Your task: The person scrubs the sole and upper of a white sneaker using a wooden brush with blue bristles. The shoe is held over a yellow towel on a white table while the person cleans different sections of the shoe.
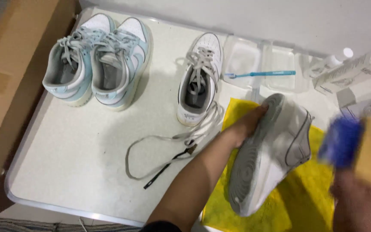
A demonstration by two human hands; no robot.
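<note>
On the yellow cloth (299,202) at the near right of the counter (78,172), your left hand (247,124) grips a grey-and-white sneaker (271,150) by its sole, tipping it on its side so the grey tread faces left. Your right hand (359,189), blurred, is closed around a wooden-backed brush with blue bristles (353,144), held just right of the sneaker. Its mate, a white sneaker (199,79), stands upright beside the cloth, with a loose grey lace (159,150) trailing from it across the counter. Farther left sits a pair of pale blue-and-white sneakers (97,60). Behind the cloth, a blue toothbrush (260,74) lies across a clear plastic tray (263,62), and white boxes (351,71) crowd the far right corner. Cardboard (9,64) borders the left edge.
</note>
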